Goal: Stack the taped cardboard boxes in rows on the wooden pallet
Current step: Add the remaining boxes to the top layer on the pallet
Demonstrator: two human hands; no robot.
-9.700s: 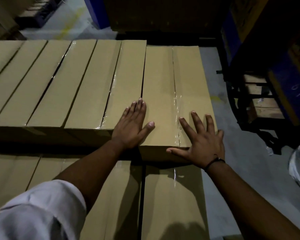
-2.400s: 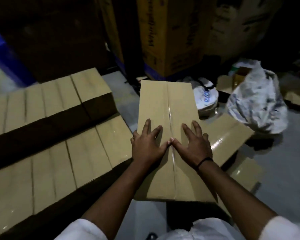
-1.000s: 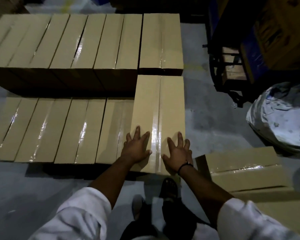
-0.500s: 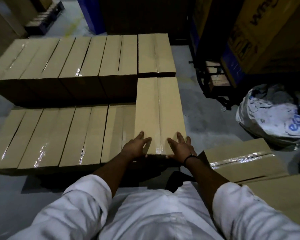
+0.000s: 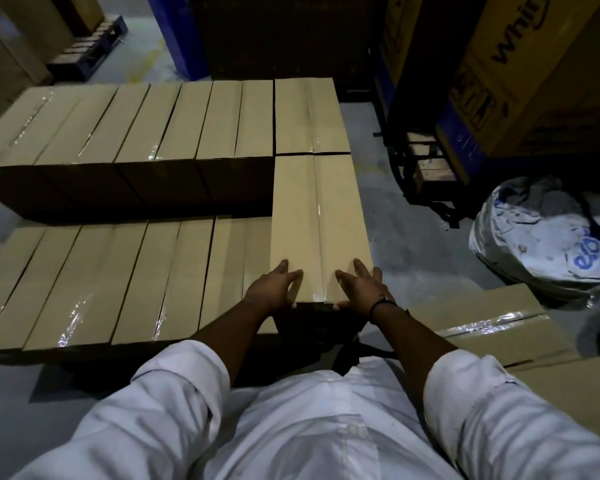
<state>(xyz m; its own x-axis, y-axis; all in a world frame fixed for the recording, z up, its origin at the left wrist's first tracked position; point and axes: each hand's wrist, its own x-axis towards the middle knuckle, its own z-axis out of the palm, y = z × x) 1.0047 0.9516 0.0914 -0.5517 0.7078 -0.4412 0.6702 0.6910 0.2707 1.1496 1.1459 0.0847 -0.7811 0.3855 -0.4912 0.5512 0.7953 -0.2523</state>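
Taped box (image 5: 321,220) has landed on the near row (image 5: 118,282), right end; my left hand (image 5: 272,289) and right hand (image 5: 361,289) press flat: second layer begun.

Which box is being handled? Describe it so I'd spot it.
Find the stepped block of tan taped cardboard boxes. At the lower near row's right end, left hand and right hand rest on one box. It alone rises above its row.

Matt cardboard box (image 5: 321,223), glossy tape (image 5: 317,237)
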